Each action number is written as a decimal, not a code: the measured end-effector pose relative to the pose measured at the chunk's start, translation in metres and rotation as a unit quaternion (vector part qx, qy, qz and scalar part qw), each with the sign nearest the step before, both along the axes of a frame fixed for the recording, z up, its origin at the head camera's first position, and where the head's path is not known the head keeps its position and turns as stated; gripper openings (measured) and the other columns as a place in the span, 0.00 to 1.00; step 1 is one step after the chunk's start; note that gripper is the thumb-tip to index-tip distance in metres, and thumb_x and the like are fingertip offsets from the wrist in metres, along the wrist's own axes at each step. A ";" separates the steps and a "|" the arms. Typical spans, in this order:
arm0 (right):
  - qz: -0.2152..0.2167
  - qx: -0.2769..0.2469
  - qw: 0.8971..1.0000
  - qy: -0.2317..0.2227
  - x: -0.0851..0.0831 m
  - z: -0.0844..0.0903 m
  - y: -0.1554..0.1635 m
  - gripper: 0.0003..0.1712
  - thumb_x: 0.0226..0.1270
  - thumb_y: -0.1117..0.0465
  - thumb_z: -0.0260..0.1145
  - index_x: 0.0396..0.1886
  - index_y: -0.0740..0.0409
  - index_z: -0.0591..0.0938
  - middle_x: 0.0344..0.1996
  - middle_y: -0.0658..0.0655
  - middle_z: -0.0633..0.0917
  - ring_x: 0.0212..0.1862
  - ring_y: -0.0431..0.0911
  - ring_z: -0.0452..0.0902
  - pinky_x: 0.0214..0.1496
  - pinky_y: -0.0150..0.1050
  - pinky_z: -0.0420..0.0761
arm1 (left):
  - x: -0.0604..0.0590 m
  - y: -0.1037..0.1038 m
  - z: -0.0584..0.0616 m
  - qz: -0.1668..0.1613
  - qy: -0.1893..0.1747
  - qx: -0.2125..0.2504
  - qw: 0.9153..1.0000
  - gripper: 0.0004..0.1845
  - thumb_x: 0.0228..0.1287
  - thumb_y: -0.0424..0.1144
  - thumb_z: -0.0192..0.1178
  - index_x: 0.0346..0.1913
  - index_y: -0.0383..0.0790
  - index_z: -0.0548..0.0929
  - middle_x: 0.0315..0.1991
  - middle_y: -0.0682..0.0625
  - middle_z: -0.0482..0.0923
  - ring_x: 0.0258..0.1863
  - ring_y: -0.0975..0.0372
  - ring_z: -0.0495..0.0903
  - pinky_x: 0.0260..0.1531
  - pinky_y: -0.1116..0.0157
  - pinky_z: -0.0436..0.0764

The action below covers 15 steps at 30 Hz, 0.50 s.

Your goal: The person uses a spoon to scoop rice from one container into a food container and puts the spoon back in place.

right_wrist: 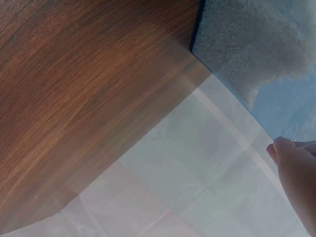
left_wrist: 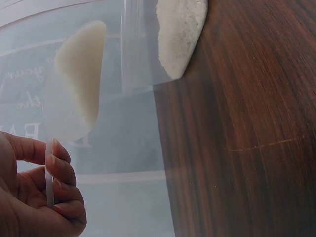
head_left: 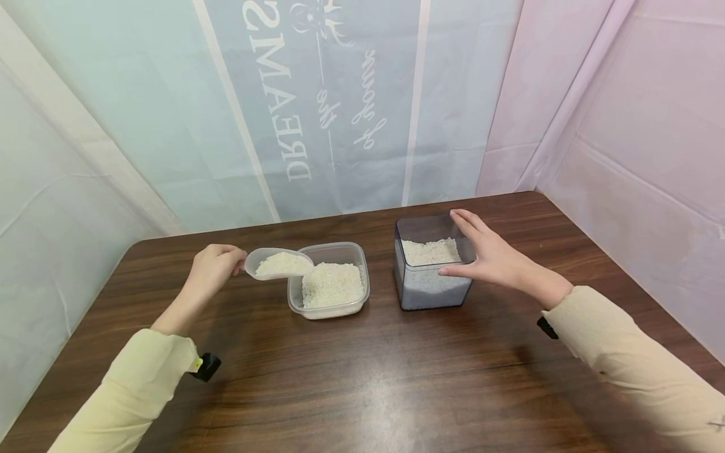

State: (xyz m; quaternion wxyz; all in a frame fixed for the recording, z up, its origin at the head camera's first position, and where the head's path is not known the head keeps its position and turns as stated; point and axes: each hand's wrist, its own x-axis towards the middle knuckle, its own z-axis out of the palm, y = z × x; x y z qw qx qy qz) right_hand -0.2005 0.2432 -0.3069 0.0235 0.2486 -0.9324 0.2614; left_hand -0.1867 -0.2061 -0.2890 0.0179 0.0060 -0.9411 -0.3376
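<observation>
In the head view my left hand [head_left: 216, 267] grips the handle of a translucent scoop [head_left: 253, 261] loaded with white rice [head_left: 281, 264]. The left wrist view shows the fingers [left_wrist: 63, 170] curled round the thin handle. The scoop's tip is over the left rim of a clear plastic tub [head_left: 294, 302], which holds a mound of rice [head_left: 334, 284]. My right hand [head_left: 491, 255] holds the right side of a smoky blue, square container [head_left: 403, 283], thumb at the front and fingers at the back rim. Rice [head_left: 430, 251] fills its lower part; the right palm is partly hidden in the right wrist view.
Both containers stand on a dark brown wooden table [head_left: 317, 390], towards its far edge. Behind it hangs a pale blue cloth [head_left: 362, 157] with mirrored lettering. Pale sheets [head_left: 651, 126] close off the sides. A black wrist device [head_left: 206, 367] sits by the left cuff.
</observation>
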 end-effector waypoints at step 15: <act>-0.002 0.003 1.000 -0.003 0.001 0.000 0.000 0.59 0.49 0.42 0.70 0.70 0.62 0.47 0.68 0.61 0.51 0.67 0.58 0.50 0.60 0.57 0.58 | 0.004 -0.004 -0.003 -0.006 0.000 -0.030 1.000 0.12 0.55 0.37 0.46 0.18 0.39 0.73 0.14 0.52 0.65 0.16 0.59 0.61 0.20 0.63 0.61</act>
